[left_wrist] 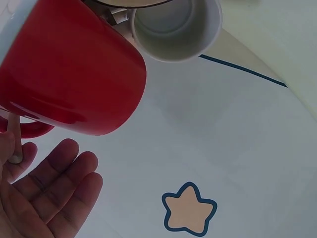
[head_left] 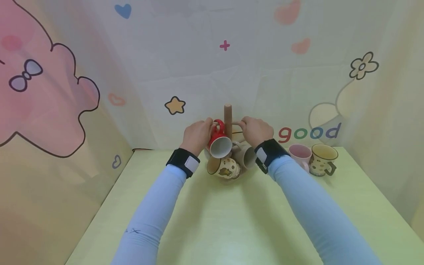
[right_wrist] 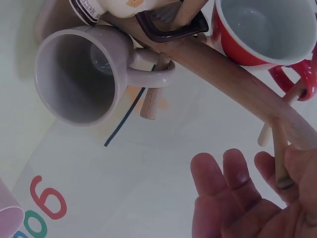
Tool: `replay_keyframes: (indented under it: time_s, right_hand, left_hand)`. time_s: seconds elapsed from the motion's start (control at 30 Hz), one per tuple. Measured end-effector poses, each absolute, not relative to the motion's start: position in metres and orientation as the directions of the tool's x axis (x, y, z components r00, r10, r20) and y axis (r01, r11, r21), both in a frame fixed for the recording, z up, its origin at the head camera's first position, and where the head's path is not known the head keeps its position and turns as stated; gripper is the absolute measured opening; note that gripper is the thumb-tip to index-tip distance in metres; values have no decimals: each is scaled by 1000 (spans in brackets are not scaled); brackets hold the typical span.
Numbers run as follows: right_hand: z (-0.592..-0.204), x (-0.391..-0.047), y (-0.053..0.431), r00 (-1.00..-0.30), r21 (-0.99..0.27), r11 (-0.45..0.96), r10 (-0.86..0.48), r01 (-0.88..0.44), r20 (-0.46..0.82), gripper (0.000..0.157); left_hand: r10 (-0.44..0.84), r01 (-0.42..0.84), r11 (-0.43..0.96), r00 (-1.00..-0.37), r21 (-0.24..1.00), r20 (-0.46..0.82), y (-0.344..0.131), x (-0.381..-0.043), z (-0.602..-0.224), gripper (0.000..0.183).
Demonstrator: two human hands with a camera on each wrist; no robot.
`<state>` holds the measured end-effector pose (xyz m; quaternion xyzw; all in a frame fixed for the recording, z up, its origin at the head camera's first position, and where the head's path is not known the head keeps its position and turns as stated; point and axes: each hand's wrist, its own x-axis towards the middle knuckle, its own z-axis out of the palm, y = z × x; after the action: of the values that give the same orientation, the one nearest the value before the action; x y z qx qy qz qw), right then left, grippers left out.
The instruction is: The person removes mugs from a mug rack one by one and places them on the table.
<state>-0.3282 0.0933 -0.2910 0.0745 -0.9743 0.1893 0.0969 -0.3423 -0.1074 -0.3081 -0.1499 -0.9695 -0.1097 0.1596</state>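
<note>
Rack (head_left: 228, 117) at centre of frame, with one peg (left_wrist: 15, 140) pinched in left hand (head_left: 197, 136), another in right hand (head_left: 257, 131), red mug (head_left: 219, 144) between.

Left sleeve (head_left: 152, 217): mine is pale blue, close-fitting, creased, with a small dark mark (head_left: 133, 231) on the forearm
Right sleeve (head_left: 318, 209): I wear the same pale blue here
Left wristband (head_left: 175, 159): my wide black strap, bearing a pale rectangular patch (head_left: 191, 163)
Right wristband (head_left: 274, 150): black too, my second pale patch (head_left: 261, 155) on it
</note>
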Motion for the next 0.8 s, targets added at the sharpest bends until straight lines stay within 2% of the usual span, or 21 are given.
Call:
replay_keyframes:
  time_s: [0.57,0.8]
  right_hand:
    - [-295,-341,97,-972,-374,906,-129,-196,197,41]
    - [-291,-342,98,-973,-388,899,-139,-202,185,39]
  left_hand:
    - [248,309,942,-904,132,350,-106,-339,-311,24]
    - [259,319,943,-885,98,387,-106,-337,-312,26]
